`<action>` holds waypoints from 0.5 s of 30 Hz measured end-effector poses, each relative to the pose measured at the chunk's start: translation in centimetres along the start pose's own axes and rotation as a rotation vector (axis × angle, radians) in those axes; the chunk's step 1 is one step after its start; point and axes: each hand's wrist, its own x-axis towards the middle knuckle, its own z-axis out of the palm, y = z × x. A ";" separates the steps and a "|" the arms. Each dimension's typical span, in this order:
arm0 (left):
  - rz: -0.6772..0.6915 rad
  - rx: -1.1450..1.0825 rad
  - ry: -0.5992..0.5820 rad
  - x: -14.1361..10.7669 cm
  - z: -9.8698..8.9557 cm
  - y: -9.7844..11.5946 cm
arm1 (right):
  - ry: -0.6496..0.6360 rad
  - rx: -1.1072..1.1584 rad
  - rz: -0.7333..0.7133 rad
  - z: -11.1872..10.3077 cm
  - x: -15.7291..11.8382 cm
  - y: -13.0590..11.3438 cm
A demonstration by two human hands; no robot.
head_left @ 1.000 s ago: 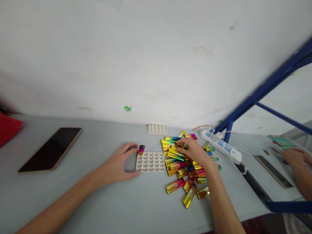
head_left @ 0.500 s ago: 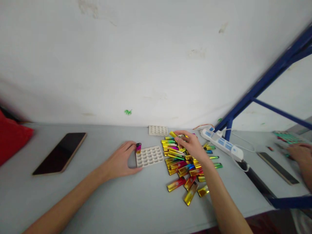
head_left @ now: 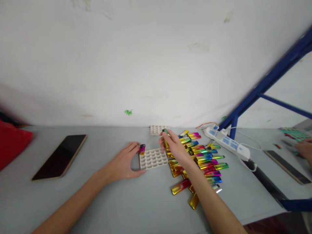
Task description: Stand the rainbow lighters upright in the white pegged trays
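Note:
A pale tray with rows of slots (head_left: pixel 154 159) lies on the grey table in front of me. My left hand (head_left: pixel 125 161) grips its left edge, thumb at the near corner and fingers at the far one. A purple and gold lighter (head_left: pixel 142 149) stands upright in the tray's far left corner, beside my left fingertips. Between the fingers of my right hand (head_left: pixel 172 143) is a green and yellow lighter (head_left: pixel 165 131), held roughly upright above the tray's far right side. Beneath and beyond my right forearm spreads a pile of shiny metallic-coloured lighters (head_left: pixel 204 158).
A second slotted tray (head_left: pixel 156 130) lies by the wall. At the left are a dark tablet-like slab (head_left: pixel 60 156) and a red bag-like item (head_left: pixel 13 143). A white power strip (head_left: pixel 226 143) and blue frame (head_left: pixel 246 105) border the right. Beyond is another person's hand (head_left: pixel 305 149).
My right hand has moved left from the pile toward the tray, and its lighter has turned from slanted to upright. My left hand stays at the tray's edge.

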 end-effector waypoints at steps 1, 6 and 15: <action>-0.003 -0.010 0.001 -0.1 0.0 0.1 | -0.006 -0.041 0.015 0.3 -0.3 0.6; -0.002 -0.041 -0.007 -0.5 -0.1 0.4 | 0.049 -0.362 -0.074 1.8 -1.9 2.2; -0.016 -0.047 0.021 -0.9 -0.1 0.5 | 0.171 -0.759 -0.174 2.1 -2.7 2.5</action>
